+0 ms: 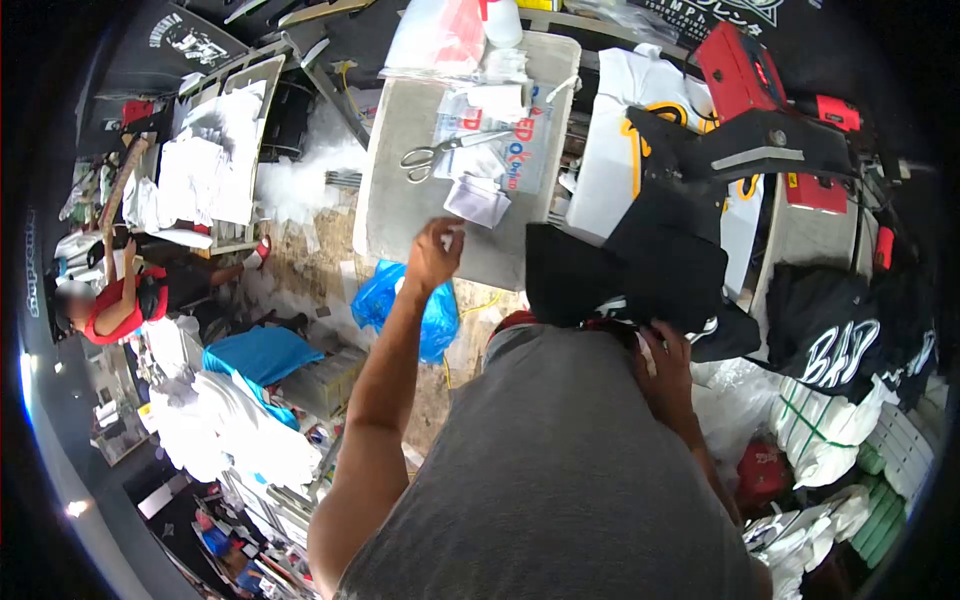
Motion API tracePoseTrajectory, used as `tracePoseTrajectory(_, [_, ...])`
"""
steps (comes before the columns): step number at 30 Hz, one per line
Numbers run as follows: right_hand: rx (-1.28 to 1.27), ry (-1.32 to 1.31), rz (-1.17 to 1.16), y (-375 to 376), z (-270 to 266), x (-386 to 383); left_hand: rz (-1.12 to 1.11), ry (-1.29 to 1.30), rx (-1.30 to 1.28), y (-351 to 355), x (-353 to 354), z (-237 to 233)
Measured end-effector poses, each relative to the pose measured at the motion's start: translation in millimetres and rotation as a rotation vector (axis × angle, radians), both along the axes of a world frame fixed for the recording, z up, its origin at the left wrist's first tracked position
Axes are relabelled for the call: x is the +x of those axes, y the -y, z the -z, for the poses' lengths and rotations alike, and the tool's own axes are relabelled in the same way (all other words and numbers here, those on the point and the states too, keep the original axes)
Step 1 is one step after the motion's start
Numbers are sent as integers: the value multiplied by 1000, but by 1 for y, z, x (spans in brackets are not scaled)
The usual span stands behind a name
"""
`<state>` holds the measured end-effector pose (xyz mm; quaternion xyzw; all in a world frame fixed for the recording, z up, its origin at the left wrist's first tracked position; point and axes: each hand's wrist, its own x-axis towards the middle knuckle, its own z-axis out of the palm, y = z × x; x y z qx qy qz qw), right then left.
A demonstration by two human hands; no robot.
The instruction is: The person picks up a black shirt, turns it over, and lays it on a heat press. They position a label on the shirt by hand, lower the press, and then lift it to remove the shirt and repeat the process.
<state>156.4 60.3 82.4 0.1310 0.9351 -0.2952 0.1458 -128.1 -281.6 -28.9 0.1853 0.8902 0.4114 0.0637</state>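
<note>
My left hand point(436, 254) is held over the near-left edge of the grey table point(400, 200), its fingers curled in toward the thumb. Whatever may be between those fingertips is too small to make out. Just beyond it lie a stack of small white labels point(477, 202) and metal scissors point(450, 153), on a printed plastic bag point(530, 170). Close to my waist, my right hand point(668, 372) is closed at the near edge of a black garment point(640, 265). Part of its grip is hidden; a bit of white shows beside the fingers.
A red heat press point(740, 65) stands back right, near a white garment point(610, 120). A black printed shirt point(840, 340) lies at right. A blue plastic bag point(435, 315) is on the floor. A person in red point(120, 315) sits at far left.
</note>
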Motion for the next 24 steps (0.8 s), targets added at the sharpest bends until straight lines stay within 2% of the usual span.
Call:
tracePoseTrajectory(1, [-131,104,120,10,-3,8,-13,-38,-5,2,-22,-1])
tracePoseTrajectory(3, [-234,336,267,25,13,34,23,-86,-17,2,-60,-10])
tracePoseTrajectory(7, [-267,368,391,44,27,45,78,-39,-73,-5,-119,-2])
tracePoseTrajectory(9, [-19,-179,314,51,47,46,112,-8,-78,-12,-131,7])
tracePoseTrajectory(10, [-14,-183,325,54,37,26,136,19,-91,-16,-137,11])
tracePoseTrajectory(12, [331,-616,366,65,7,-20,186,-62,-101,-23,-141,23])
tracePoseTrajectory(13, [335,-609,382,71,17,-12,227,-137,-111,-25,-140,27])
tracePoseTrajectory(14, [206,-454,448,74,36,0,245,-134,-110,-24,-135,30])
tracePoseTrajectory(15, [78,-311,503,70,50,6,262,-36,-195,-24,-129,22])
tracePoseTrajectory(16, [81,-318,505,62,55,12,271,63,-283,-24,-124,9])
tracePoseTrajectory(17, [12,-250,538,56,60,22,313,272,-312,-25,-122,-3])
tracePoseTrajectory(19, [-168,-64,675,54,49,17,317,241,-301,-18,-124,-1])
tracePoseTrajectory(20, [-169,-63,676,54,44,11,314,211,-286,-14,-125,1])
tracePoseTrajectory(22, [75,-347,425,57,41,4,284,186,-246,-14,-138,5])
tracePoseTrajectory(24, [91,-369,407,64,43,6,283,-50,-36,-20,-147,18])
